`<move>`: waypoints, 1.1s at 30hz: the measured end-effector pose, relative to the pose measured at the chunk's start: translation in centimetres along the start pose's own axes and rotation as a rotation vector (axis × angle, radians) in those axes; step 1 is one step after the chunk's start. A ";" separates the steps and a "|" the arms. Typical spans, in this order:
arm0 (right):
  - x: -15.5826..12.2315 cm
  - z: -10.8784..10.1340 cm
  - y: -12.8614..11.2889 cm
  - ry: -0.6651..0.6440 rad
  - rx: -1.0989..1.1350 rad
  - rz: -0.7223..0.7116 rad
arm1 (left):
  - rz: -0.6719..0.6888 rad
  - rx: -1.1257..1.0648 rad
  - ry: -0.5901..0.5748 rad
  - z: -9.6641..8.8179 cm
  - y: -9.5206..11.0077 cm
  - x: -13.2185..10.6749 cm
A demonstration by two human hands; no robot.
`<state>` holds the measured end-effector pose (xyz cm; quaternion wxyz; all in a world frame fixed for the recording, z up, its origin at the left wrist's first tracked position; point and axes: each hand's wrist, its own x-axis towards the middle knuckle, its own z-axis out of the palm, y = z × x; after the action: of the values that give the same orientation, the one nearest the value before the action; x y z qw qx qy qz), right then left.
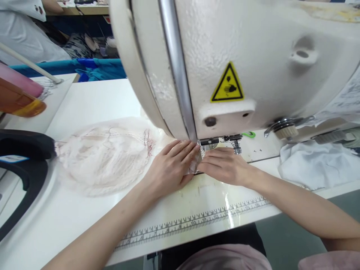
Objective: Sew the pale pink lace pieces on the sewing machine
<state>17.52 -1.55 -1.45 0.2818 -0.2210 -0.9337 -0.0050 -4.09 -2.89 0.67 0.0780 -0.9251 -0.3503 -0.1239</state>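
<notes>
nearest you, in the lower middle of the frame, the measuring tape [197,221] runs along the front edge of the desk [84,232]. use it to check your seam line, not as something to lean on.

just above it, at the centre, your left hand [171,168] lies flat and open, fingers straight and together, pressing down the near end of the pale lace piece [107,153]. the rest of that piece spreads out to the left across the desk. your right hand [222,165] meets it fingertip to fingertip, fingers stretched almost straight. its thumb is hidden, so i cannot tell whether it pinches the edge or only rests on it.

guide with flat pads and light, even pressure from both sides, so the thin lace feeds without puckering. let the loose bulk at centre left slide freely and do not let it drag.

your fingertips sit just beside the presser foot [209,142], under the sewing machine [253,56], whose yellow warning sticker [227,84] marks that very spot. in my judgement that is close, so hold them to the sides of the foot, never in front of it.
</notes>
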 end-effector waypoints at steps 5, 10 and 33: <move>-0.1 -0.1 0.2 -0.016 -0.048 0.019 | -0.034 0.002 0.013 0.2 0.3 0.0; 0.4 -0.8 0.7 -0.046 -0.090 -0.008 | -0.052 0.018 0.003 0.3 0.5 0.0; 0.9 -2.2 0.9 -0.020 -0.255 0.029 | 0.073 -0.055 0.103 0.1 0.8 -0.2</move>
<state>18.40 -0.65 0.74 0.2423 -0.2683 -0.9249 -0.1174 -3.64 -3.55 0.44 0.0749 -0.9315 -0.3085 -0.1779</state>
